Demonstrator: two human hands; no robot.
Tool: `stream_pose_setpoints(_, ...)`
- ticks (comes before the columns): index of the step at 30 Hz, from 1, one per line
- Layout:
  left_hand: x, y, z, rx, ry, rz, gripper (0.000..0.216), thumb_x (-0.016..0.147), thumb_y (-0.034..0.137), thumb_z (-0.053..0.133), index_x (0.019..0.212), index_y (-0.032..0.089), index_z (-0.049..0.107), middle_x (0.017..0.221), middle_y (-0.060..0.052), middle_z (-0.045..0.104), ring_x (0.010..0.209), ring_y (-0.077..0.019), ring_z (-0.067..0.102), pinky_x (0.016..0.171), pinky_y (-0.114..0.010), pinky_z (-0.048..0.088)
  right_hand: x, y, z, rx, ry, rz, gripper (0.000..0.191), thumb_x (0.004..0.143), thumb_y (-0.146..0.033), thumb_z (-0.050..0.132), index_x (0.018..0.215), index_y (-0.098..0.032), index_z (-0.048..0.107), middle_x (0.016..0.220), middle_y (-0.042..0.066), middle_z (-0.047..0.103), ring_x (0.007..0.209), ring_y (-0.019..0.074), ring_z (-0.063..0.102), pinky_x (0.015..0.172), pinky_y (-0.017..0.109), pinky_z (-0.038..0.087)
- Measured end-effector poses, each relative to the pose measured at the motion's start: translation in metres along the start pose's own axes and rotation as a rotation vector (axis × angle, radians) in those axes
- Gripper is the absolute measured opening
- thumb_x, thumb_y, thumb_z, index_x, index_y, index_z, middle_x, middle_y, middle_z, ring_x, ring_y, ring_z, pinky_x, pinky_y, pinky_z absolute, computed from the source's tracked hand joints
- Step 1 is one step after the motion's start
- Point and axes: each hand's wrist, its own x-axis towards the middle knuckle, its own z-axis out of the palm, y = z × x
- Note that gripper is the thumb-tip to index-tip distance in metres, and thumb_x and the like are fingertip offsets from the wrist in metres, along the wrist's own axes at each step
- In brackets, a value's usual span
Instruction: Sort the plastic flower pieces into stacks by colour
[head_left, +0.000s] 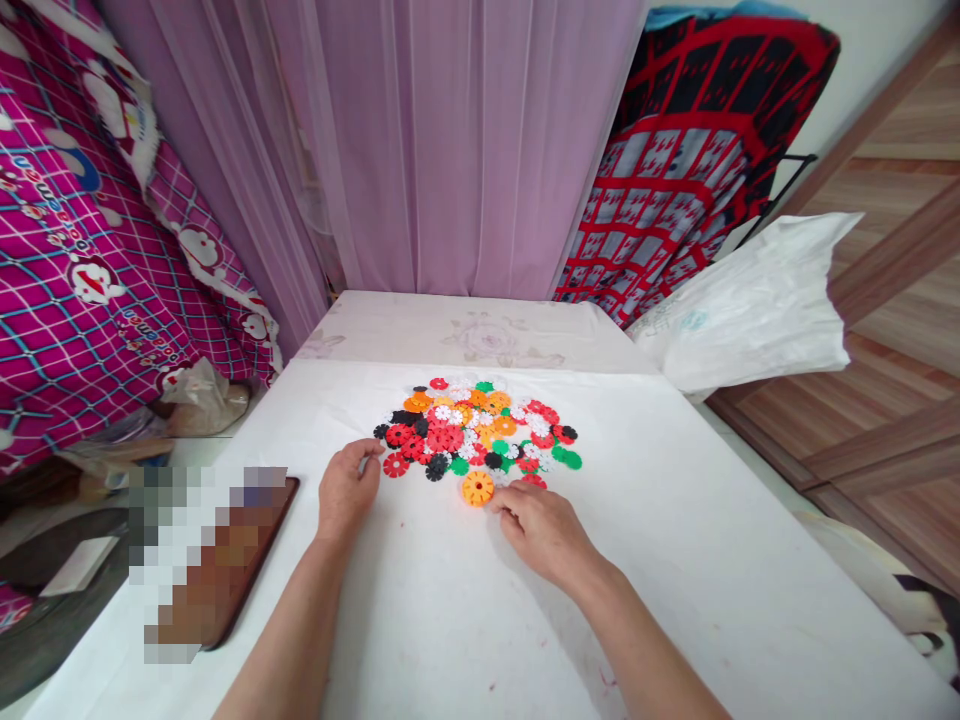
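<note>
A heap of notched plastic discs (445, 438) in red, black, white, green and orange lies on the white-covered table (420, 620). On the near side of the heap, an orange notched disc (478, 488) faces me. My right hand (536, 525) is closed at the right edge of this disc, fingertips pinching it. To the left of the heap, my left hand (351, 490) rests with loosely bent fingers slightly apart and nothing visible in them. Its fingertips are close to a red notched disc (396, 464) at the heap's left side.
A dark-edged flat object (259, 560), partly pixelated, lies on the table at left. A white plastic bag (765, 300) bulges over the right edge. Purple curtains (480, 150) hang behind the table, and a wooden cabinet (885, 300) stands at right.
</note>
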Motion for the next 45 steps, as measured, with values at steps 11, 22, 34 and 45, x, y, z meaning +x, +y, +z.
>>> stream_pose_setpoints(11, -0.001, 0.0, 0.0, -0.009, 0.005, -0.006, 0.025, 0.077, 0.027, 0.046, 0.091, 0.025, 0.067, 0.104, -0.003, 0.074, 0.1, -0.0227, 0.066, 0.089, -0.036, 0.051, 0.02, -0.012, 0.018, 0.161, 0.131, 0.106, 0.084, 0.072, -0.025, 0.068, 0.148, -0.02, 0.032, 0.132, 0.013, 0.057, 0.12, 0.0268, 0.054, 0.099, 0.038, 0.041)
stream_pose_setpoints(22, -0.001, 0.004, -0.002, 0.006, -0.013, -0.019, 0.028, 0.079, 0.028, 0.043, 0.092, 0.024, 0.067, 0.106, -0.004, 0.073, 0.101, -0.0233, 0.065, 0.089, -0.037, 0.051, 0.029, -0.012, 0.033, 0.071, 0.198, 0.115, 0.069, 0.081, -0.025, 0.06, 0.146, -0.018, 0.039, 0.123, 0.012, 0.063, 0.113, 0.0252, 0.058, 0.096, 0.035, 0.044)
stream_pose_setpoints(34, -0.001, 0.004, -0.002, -0.007, -0.003, -0.01, 0.025, 0.079, 0.026, 0.045, 0.09, 0.025, 0.067, 0.104, -0.003, 0.074, 0.099, -0.0225, 0.065, 0.09, -0.037, 0.05, 0.042, 0.01, 0.011, 0.108, 0.299, 0.031, 0.035, 0.087, -0.035, 0.057, 0.12, -0.024, 0.063, 0.114, 0.006, 0.064, 0.101, 0.0195, 0.061, 0.086, 0.03, 0.045)
stream_pose_setpoints(45, -0.001, 0.002, 0.0, -0.001, 0.003, -0.003, 0.025, 0.078, 0.025, 0.045, 0.09, 0.025, 0.066, 0.102, -0.003, 0.073, 0.099, -0.0225, 0.065, 0.088, -0.037, 0.051, 0.078, 0.049, -0.01, 0.255, 0.193, -0.031, 0.022, 0.088, -0.024, 0.052, 0.096, -0.023, 0.073, 0.095, 0.001, 0.072, 0.083, 0.0149, 0.064, 0.076, 0.026, 0.046)
